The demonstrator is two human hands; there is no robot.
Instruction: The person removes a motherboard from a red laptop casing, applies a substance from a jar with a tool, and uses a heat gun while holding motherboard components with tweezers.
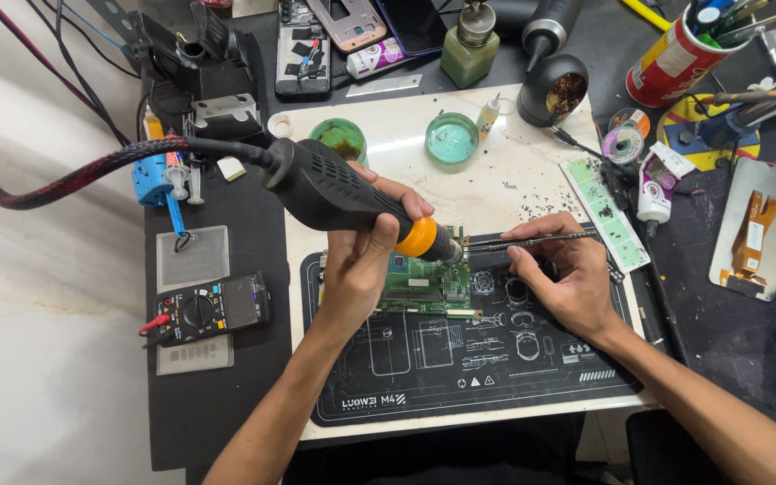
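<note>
Fingers first: on my left hand [358, 260] they are wrapped tight round the black hot-air handle [339, 190], thumb laid along its near side just behind the orange collar [418, 237]. On my right hand [560, 278] thumb and forefinger are pinched together on the tweezers [532, 240], the other 3 fingers curled under against the dark work mat [460, 368].

I judge the step in hand to be heating 1 spot on the green circuit board [428, 286], which lies on the mat's upper left part, directly under the nozzle. The tweezer tips sit just beside the nozzle mouth, at the board's top edge; whether they grip a part is too small to tell. As I read it, the next move calls for a steady nozzle held above the same spot and a light, level touch from the tweezers, without dragging across neighbouring parts.

Pose: my left forearm rises from the bottom edge, wrist cocked so the handle slopes down to the right, its braided hose [56, 180] trailing off left. My right forearm comes in from the lower right, wrist low near the mat. A multimeter [213, 308] lies well apart at the left.
</note>
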